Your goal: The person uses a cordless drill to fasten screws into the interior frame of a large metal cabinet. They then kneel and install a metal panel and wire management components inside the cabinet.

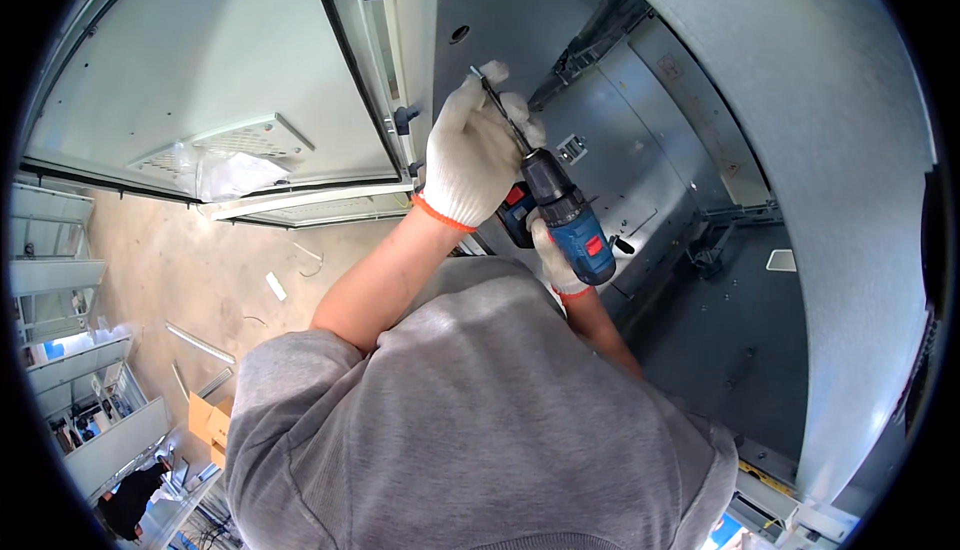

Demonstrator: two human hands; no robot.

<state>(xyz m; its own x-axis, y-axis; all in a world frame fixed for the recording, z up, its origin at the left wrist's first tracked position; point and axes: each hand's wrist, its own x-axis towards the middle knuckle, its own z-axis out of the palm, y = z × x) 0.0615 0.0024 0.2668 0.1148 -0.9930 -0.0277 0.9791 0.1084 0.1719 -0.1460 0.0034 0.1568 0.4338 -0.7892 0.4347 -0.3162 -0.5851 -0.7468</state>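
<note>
Against the grey metal cabinet wall (520, 20), the gloved left hand (470, 155) pinched the long driver bit (497, 103) near its tip. Below it, the gloved right hand (556, 262) was closed around the blue cordless drill (572, 218). Beside them hung the open cabinet door (200, 60).

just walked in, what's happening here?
A person in white gloves is at an open metal cabinet. The right hand grips a blue cordless drill; the left hand steadies its long bit, whose tip is against the cabinet's side panel. The cabinet door stands open to the left.
</note>
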